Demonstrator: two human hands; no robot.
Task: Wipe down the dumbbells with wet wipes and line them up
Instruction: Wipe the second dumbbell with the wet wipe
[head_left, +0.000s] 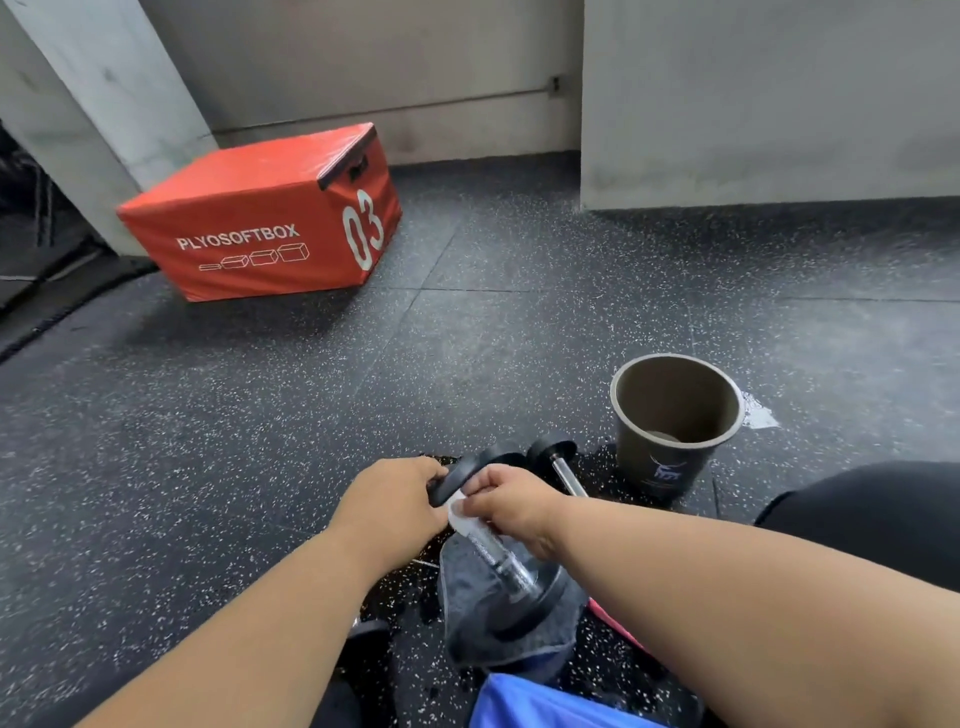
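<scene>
both bare arms reach forward and down, close together. the left hand (392, 499) has its fingers curled in a grip. the right hand (511, 501) pinches with bent fingers.

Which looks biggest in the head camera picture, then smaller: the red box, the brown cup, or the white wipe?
1. Red box, though it is farthest away.
2. Brown cup.
3. White wipe, mostly hidden by the hands.

Speckled floor (260, 441), red box (260, 218), cup (670, 467)
</scene>
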